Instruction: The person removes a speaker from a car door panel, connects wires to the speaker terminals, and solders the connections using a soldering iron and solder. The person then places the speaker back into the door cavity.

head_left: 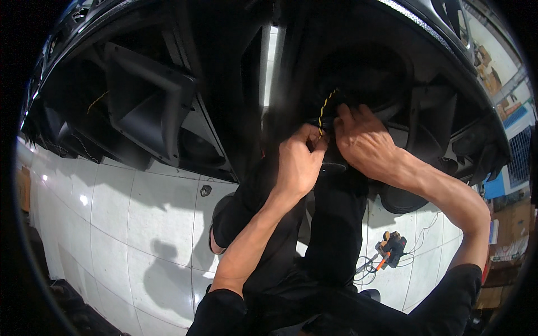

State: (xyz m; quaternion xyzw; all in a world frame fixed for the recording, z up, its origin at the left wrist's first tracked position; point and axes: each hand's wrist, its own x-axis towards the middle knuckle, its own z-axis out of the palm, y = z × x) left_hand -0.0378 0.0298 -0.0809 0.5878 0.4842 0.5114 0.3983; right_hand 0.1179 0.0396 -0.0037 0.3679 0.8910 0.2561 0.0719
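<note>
My left hand (302,157) pinches the lower end of a yellow-and-black twisted wire (324,112), thumb against fingertips. The wire rises from it into the dark cabinet (358,33). Beside it, to the right, my right hand (363,137) curls its fingers at a dark part in front of the cabinet. What these fingers grip is too dark to make out. Just below both hands, a dark rounded part (334,167) shows its edge above my lap.
A second dark cabinet at left has a black horn flare (145,101) and a loose yellow wire (97,102). Another horn (430,115) is at right. On the white tiled floor (112,224) lie a black tool with an orange part (392,249), thin cables and a small dark piece (205,191).
</note>
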